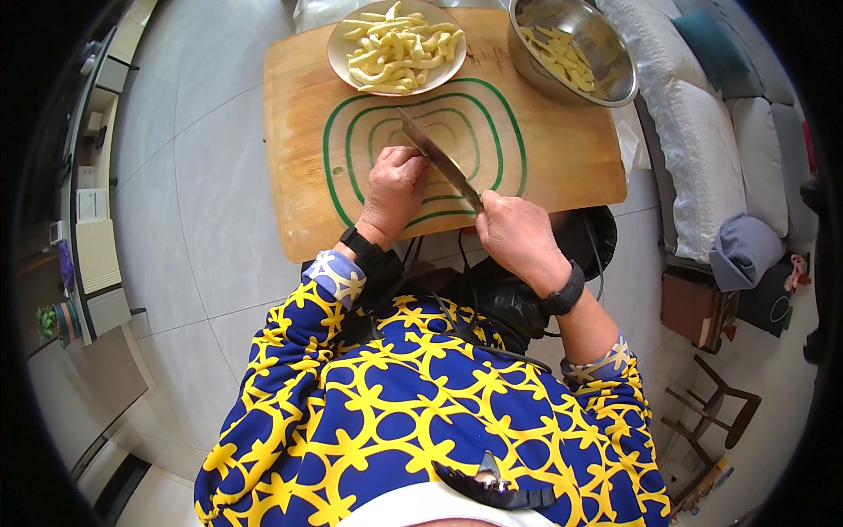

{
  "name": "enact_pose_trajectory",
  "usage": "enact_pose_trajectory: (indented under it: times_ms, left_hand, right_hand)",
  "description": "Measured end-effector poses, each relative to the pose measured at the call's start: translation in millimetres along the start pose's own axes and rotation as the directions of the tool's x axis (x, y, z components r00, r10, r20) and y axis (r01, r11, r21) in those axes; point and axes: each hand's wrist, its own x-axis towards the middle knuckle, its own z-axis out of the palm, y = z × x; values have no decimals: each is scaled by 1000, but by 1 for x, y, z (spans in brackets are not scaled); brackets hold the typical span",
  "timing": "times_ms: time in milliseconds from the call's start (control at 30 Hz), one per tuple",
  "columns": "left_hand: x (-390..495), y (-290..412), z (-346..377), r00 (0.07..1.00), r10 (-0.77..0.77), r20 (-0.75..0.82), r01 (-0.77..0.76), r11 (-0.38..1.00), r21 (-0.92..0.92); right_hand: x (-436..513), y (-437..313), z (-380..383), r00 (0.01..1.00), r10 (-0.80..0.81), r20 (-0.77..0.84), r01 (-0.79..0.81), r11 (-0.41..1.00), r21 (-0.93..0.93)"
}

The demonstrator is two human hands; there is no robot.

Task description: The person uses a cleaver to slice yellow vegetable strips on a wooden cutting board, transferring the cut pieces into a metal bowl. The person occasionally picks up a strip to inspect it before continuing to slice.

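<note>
My right hand grips the handle of a kitchen knife with a broad dark blade, slanting up and left over the cutting mat. Close beside the blade, my left hand is curled with its fingertips down on the mat. A bit of pale yellow vegetable shows between those fingers and the blade; most of it is hidden. The translucent mat with green rings lies on a wooden board. Beyond the hands, a white plate bears a heap of long, pale yellow peeled vegetable pieces.
At the board's far right corner stands a steel bowl holding shorter cut pieces. Black cables and a dark bag-like thing are below the board's near edge. A sofa stands right, a low cabinet left.
</note>
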Motion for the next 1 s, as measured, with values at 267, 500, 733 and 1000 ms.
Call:
enact_pose_trajectory:
  times_ms: [267, 500, 733, 1000]
  left_hand:
    - [1, 1, -1, 1000, 6, -11, -5, 999, 44]
    - [-3, 3, -2, 997, -76, 13, 75, 997, 30]
    - [-3, 2, -1, 999, -41, -12, 41, 999, 19]
    - [-5, 1, -1, 999, -42, -1, 42, 999, 23]
  right_hand:
    - [-5, 5, 5, 997, 33, -66, -29, 998, 55]
    - [-17, 5, -11, 999, 22, -34, -21, 999, 28]
    - [-14, 3, -18, 1000, -31, -2, 31, 999, -19]
    - [6, 1, 1, 998, -51, -29, 49, 998, -39]
